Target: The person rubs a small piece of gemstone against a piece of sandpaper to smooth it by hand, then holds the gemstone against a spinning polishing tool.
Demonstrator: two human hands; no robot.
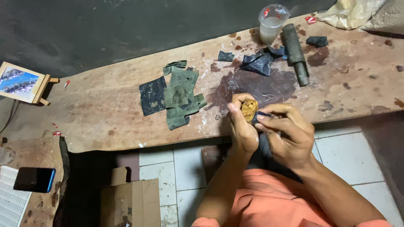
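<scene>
My left hand [242, 128] grips a small amber-brown polished piece [249, 110] over the near edge of the wooden bench [105, 122]. My right hand [288, 134] pinches a small dark scrap of sandpaper [261, 115] against the piece's right side. Both hands touch at the piece. Several worn dark and green sandpaper sheets [174, 96] lie spread on the bench to the left of my hands.
A plastic cup of cloudy water [271, 25], a dark cylindrical tool [294, 52], crumpled dark scraps [257, 63] and a wet stain [261, 86] lie behind my hands. A small wooden-framed picture [21, 82] stands far left. A phone [33, 179] and cardboard box [130, 201] sit below.
</scene>
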